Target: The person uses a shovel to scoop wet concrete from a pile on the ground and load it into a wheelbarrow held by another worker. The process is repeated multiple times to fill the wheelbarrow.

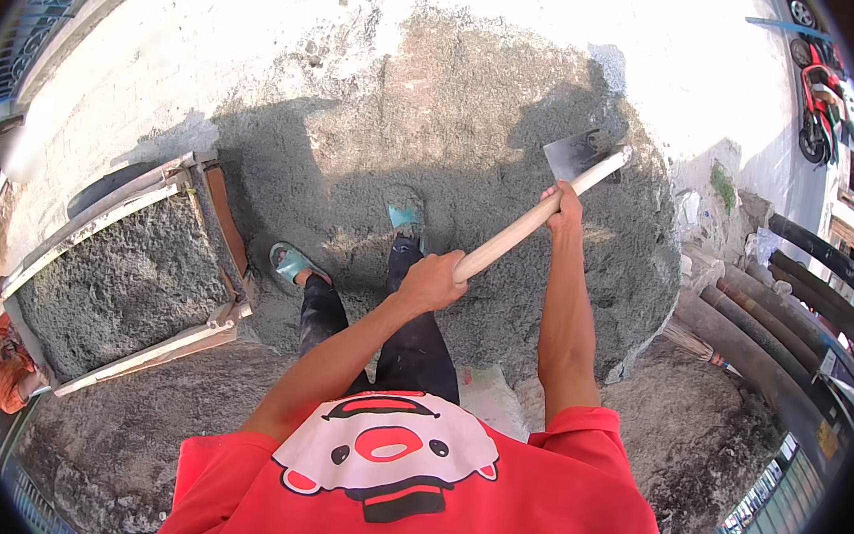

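Both my hands grip the pale wooden handle of a hoe (pixel 510 237), held slantwise in front of me. My left hand (pixel 433 283) is wrapped round the near end of the handle. Farther up, my right hand (pixel 564 208) is closed round it close to the head. The hoe's metal blade (pixel 568 156) is at the far right end, over a bed of grey mortar or wet sand mix (pixel 478 130); whether it touches the mix I cannot tell. My feet, in teal sandals (pixel 406 215), stand on that grey mix.
To the left stands a wooden-sided box (pixel 140 346) filled with grey mix; a person in orange (pixel 6 359) is beside it, a hand at its corner. Several long pipes (pixel 764 314) and a broom (pixel 692 343) lie at the right. A red motorbike (pixel 816 102) is parked far right.
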Demonstrator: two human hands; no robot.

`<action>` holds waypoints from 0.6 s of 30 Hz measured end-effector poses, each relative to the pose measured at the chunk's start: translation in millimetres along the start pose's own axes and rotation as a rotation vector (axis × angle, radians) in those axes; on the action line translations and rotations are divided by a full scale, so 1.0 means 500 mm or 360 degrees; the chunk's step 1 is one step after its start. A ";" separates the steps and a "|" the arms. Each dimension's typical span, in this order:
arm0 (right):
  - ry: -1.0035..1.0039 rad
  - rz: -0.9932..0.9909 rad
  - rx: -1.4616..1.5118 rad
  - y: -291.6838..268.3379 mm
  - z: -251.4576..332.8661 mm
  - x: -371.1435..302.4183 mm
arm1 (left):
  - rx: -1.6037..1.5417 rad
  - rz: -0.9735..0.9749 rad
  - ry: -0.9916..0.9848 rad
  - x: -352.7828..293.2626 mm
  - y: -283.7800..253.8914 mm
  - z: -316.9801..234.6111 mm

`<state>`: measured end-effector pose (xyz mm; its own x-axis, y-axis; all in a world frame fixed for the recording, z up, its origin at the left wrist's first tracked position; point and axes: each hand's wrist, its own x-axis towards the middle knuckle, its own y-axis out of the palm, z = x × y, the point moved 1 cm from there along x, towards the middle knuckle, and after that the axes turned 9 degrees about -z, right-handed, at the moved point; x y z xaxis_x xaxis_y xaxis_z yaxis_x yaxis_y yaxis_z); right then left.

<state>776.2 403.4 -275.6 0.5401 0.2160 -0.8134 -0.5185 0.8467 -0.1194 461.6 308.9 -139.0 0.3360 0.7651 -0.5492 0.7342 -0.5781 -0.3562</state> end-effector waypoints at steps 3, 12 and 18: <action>-0.0131 -0.0037 -0.0242 0.043 0.049 0.091 | -0.0019 0.0012 0.0121 0.203 0.097 -0.032; -0.0149 -0.0045 -0.1547 0.077 -0.087 0.209 | -0.0085 0.0048 -0.0491 0.362 0.312 0.008; 0.0221 0.0038 -0.1667 -0.029 -0.259 0.134 | 0.0150 0.0190 -0.0874 0.184 0.292 0.032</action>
<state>734.4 342.7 -402.1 0.4763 0.1135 -0.8719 -0.8768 -0.0139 -0.4807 590.2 290.3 -254.0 0.0388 0.4477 -0.8933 0.6456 -0.6936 -0.3196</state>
